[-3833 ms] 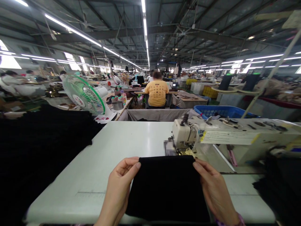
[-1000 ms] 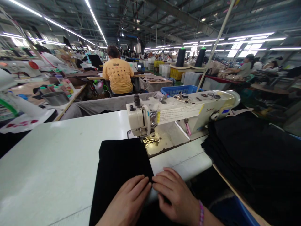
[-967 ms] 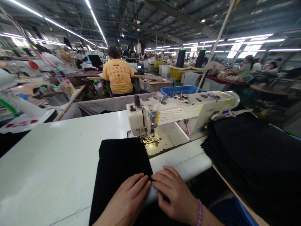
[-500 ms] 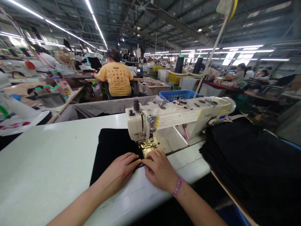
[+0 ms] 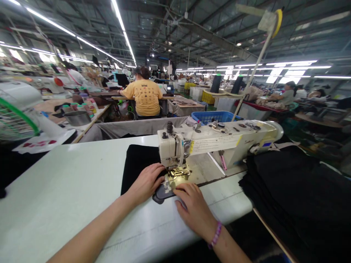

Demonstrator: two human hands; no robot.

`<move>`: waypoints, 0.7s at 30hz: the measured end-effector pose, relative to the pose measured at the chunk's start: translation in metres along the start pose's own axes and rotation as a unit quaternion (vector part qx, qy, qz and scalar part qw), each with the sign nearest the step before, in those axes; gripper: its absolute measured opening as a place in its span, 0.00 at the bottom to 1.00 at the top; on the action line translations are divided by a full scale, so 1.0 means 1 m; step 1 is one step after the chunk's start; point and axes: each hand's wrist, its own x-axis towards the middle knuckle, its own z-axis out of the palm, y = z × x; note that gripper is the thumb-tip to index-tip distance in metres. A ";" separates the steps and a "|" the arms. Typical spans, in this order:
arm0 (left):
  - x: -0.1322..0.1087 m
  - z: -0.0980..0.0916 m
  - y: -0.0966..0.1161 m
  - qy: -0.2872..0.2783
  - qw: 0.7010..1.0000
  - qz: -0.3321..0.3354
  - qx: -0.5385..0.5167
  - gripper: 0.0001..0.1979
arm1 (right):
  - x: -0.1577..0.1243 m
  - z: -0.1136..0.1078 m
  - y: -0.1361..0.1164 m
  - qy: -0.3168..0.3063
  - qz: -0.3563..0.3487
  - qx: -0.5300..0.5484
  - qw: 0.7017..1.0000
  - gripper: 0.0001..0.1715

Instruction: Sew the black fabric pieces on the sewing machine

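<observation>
A black piece of fabric (image 5: 138, 164) lies on the white sewing table, its right part running in beside the needle of a sewing machine (image 5: 200, 140). My left hand (image 5: 145, 184) rests on the fabric's near right edge, fingers stretched out flat, fingertips close to the presser foot. The brass-coloured needle plate (image 5: 179, 179) shows between my hands. Just in front of it, the fingertips of my right hand (image 5: 194, 206) touch the machine bed, with the thumb apart and no cloth visible in the fingers. A beaded bracelet (image 5: 215, 235) circles the right wrist.
A pile of black fabric (image 5: 296, 197) lies to the right. A white pen-like stick (image 5: 216, 164) and a pink-handled tool (image 5: 222, 160) are by the machine's arm. Behind it stands a blue basket (image 5: 214, 116). A person in a yellow shirt (image 5: 145, 96) sits ahead; a fan (image 5: 19, 113) stands left.
My hands have drawn apart; before, they met at the fabric's near edge. The fabric lies further forward along the machine, baring the near end of the bed. The view has shifted left.
</observation>
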 end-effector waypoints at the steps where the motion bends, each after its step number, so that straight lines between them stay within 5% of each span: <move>1: -0.002 0.001 -0.003 0.006 1.000 -0.021 0.004 0.21 | -0.007 -0.002 0.000 -0.002 -0.002 0.011 1.000 0.19; 5: -0.020 -0.005 -0.005 0.019 0.996 -0.080 0.020 0.21 | -0.023 -0.015 0.005 -0.027 -0.023 0.025 0.999 0.15; 10: -0.044 -0.031 0.014 0.001 0.996 -0.084 0.042 0.11 | -0.009 -0.012 -0.010 -0.038 -0.047 0.018 0.998 0.19; 13: -0.036 -0.036 0.012 0.007 0.993 -0.100 0.058 0.15 | 0.007 0.006 -0.026 -0.053 -0.067 -0.023 0.996 0.23; 21: 0.006 -0.011 -0.023 -0.012 0.983 -0.156 0.097 0.20 | 0.016 0.030 -0.044 -0.068 -0.037 -0.068 0.995 0.22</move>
